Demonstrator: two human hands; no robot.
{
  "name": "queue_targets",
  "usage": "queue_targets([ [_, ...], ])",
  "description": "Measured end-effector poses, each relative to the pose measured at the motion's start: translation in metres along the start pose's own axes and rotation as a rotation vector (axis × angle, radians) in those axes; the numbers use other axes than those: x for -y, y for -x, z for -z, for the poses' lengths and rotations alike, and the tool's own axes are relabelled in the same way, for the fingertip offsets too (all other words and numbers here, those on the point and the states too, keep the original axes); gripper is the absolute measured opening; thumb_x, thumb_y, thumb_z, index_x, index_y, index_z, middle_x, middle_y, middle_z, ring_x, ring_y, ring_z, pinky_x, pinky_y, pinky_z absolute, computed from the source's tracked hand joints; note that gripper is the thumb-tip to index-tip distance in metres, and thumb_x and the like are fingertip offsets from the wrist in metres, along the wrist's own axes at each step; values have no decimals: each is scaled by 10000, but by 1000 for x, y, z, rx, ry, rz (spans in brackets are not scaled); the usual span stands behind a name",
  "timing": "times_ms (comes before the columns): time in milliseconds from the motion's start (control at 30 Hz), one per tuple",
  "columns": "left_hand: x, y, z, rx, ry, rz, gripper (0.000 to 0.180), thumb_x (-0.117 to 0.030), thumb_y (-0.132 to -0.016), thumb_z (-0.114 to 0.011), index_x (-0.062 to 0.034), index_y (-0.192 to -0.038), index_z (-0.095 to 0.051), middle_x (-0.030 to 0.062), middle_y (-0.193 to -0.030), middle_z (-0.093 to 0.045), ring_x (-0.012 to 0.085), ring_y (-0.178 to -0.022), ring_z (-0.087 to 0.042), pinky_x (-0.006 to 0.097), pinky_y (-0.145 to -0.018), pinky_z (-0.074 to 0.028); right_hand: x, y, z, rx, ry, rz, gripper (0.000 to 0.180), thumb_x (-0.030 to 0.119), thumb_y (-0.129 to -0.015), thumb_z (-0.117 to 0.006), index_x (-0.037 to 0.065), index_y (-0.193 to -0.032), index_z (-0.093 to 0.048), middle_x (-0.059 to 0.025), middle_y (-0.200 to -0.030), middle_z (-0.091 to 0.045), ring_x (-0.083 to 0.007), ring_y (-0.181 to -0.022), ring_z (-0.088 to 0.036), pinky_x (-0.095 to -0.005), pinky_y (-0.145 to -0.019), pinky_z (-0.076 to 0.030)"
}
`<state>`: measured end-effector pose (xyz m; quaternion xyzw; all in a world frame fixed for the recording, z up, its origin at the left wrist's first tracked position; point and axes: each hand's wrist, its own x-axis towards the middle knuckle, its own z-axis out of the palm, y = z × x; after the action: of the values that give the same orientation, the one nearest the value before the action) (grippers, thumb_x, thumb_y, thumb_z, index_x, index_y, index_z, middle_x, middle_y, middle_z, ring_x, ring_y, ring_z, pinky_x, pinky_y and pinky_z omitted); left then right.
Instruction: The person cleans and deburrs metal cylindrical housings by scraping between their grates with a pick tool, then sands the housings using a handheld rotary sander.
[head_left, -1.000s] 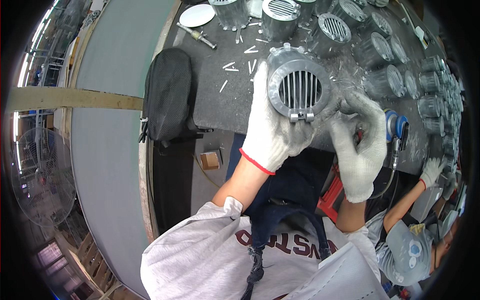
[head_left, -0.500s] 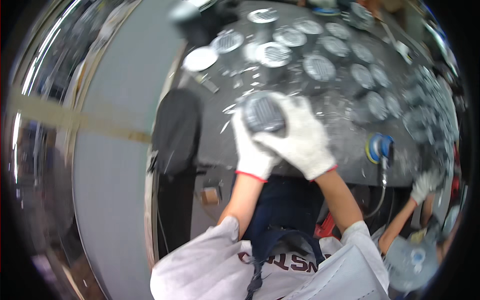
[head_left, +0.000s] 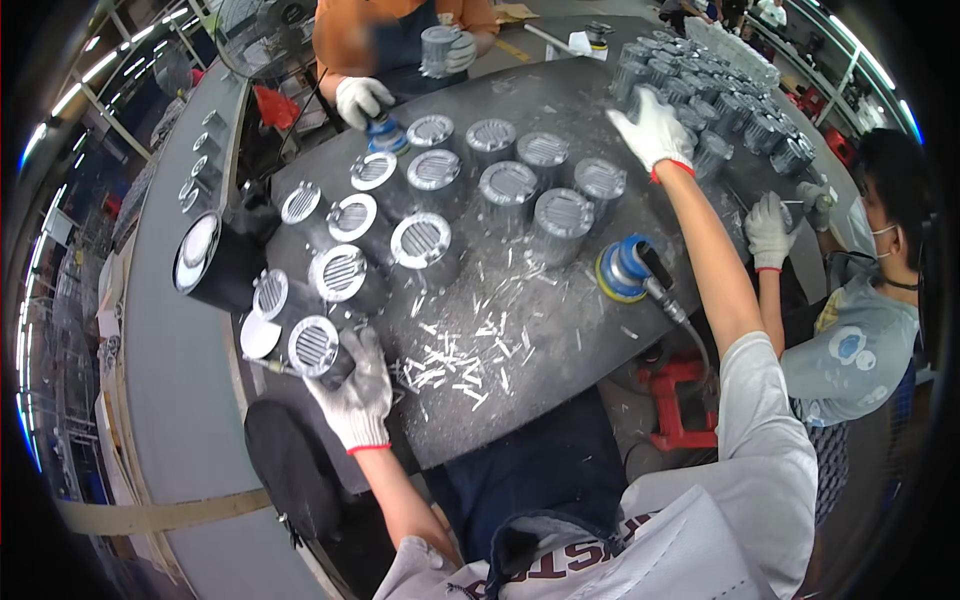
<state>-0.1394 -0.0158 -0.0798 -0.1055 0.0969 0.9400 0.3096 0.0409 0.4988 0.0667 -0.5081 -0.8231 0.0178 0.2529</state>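
Head view: Left hand (head_left: 357, 388) is closed around the side of a can (head_left: 315, 345) with a slotted lid, at the left end of the desk (head_left: 560, 350); whether its base rests on the surface cannot be told. Right hand (head_left: 652, 132) is extended to the far right, thumb and fingers spread wide, just beside a dense cluster (head_left: 735, 105) of like cans; contact cannot be confirmed. Further cans stand in loose rows between the two hands, lids up. Pale strips (head_left: 455, 365) lie scattered on the near part of the desk, right of the left hand. A blue and yellow sander (head_left: 625, 270) rests near the right edge, hose attached. A white disc (head_left: 260, 336) is noted just beside the held can, and a black bag (head_left: 290, 455) below it. Across the desk, a co-worker in orange (head_left: 340, 35) has one hand on a second sander (head_left: 387, 135) and a can in the other
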Motion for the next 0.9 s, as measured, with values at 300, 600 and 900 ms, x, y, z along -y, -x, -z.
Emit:
queue_targets([
  [300,-13,-3,18,-52,-131,-110,701,-633,-916,-651,-128,-1396,-574,132,-1286,-688,304,-1232,-642,466,-1151,-439,-100,-71,-45,160,326,-368,1057,821,-713,-703,57,-1431,-568,-264,-1393,-571,-413,-1257,-618,-501,-1015,-526],
  [600,16,10,-8,-7,-101,-130,743,-672,-893,-661,-81,-1336,-586,132,-1256,-700,284,-1094,-709,485,-1096,-498,-97,-65,-38,216,443,-209,910,748,-723,-737,36,-1288,-696,-221,-1338,-665,-342,-1212,-671,-461,-962,-565],
  [900,28,76,-14,-30,-173,32,886,-710,-953,-512,21,-1440,-406,170,-1193,-624,361,-1037,-635,626,-1054,-460,-130,-39,-26,174,112,-340,1169,636,-650,-858,-51,-1464,-377,-289,-1332,-630,-404,-1206,-657,-481,-1034,-527],
])
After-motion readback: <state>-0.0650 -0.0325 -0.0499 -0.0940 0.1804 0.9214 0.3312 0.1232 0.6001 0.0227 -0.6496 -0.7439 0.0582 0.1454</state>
